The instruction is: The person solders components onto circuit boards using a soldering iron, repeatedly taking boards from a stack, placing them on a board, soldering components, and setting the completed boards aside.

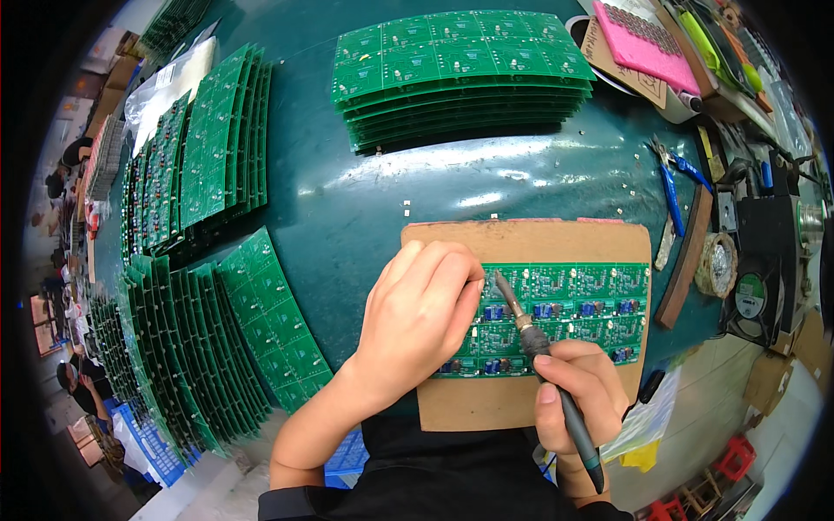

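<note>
A green circuit board panel [599,326] with rows of small parts lies on a brown cardboard sheet [521,239] in front of me. My right hand [582,395] is closed round a soldering iron [566,404], held like a pen. Its tip points at the panel's upper left part, close to my left fingertips. My left hand [421,300] covers the panel's left end, thumb and fingers pressed together. Whatever they pinch, if anything, is hidden behind the fingers.
Stacks of green panels stand at the back [460,61] and along the left [226,139]. Blue-handled cutters [671,195], a wooden strip [686,260], a tape roll [717,265] and a black fan unit [764,269] lie to the right. A pink foam block [647,48] sits at back right.
</note>
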{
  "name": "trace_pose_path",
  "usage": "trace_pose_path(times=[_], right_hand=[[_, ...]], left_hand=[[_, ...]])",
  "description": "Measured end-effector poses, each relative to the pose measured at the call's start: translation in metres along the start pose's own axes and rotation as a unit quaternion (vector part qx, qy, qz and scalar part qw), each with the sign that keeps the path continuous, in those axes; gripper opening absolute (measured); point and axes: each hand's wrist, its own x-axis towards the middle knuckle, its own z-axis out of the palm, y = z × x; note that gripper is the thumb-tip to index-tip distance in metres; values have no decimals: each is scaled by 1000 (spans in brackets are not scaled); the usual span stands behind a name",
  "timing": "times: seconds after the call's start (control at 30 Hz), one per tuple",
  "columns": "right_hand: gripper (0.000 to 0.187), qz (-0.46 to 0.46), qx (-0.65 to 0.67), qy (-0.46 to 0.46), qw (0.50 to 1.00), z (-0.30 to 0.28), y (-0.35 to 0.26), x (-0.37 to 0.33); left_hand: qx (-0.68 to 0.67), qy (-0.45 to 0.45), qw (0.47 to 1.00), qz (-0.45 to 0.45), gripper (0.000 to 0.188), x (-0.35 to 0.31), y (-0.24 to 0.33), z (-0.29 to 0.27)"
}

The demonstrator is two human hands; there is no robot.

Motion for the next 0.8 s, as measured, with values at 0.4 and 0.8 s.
trace_pose_path(times=[0.4,0.8], right_hand=[[19,15,-27,58,998,-33,8,-8],[23,15,-6,16,1000,-36,18,-2]], left_hand=[[-35,-14,999,3,18,16,24,11],[12,-49,999,8,18,22,27,25]])
